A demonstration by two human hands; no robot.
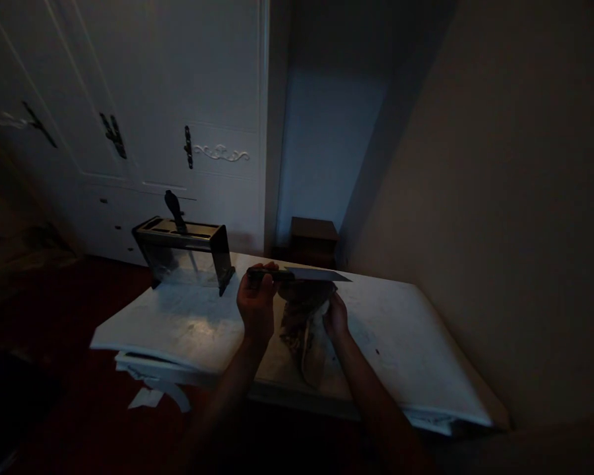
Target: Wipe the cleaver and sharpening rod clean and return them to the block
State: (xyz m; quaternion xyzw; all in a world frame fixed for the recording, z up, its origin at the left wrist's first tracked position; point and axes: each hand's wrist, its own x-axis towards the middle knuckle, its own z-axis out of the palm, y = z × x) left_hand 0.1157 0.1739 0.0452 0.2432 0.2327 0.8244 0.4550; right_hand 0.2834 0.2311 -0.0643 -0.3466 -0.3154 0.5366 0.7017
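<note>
The left hand (pixel 256 307) grips the knife (pixel 313 274) by its handle, blade level and pointing right. Just beneath the blade, the right hand (pixel 335 318) clutches a cloth (pixel 304 343).

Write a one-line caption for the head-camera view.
In a dim room, the left hand holds a knife level above a white table while the right hand grips a cloth beneath its blade.

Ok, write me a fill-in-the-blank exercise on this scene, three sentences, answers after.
1. The left hand grips the knife by its ____.
2. The right hand holds a cloth under the knife's ____.
3. The knife rack on the table holds ____ knife.
Missing words: handle; blade; one.
</note>
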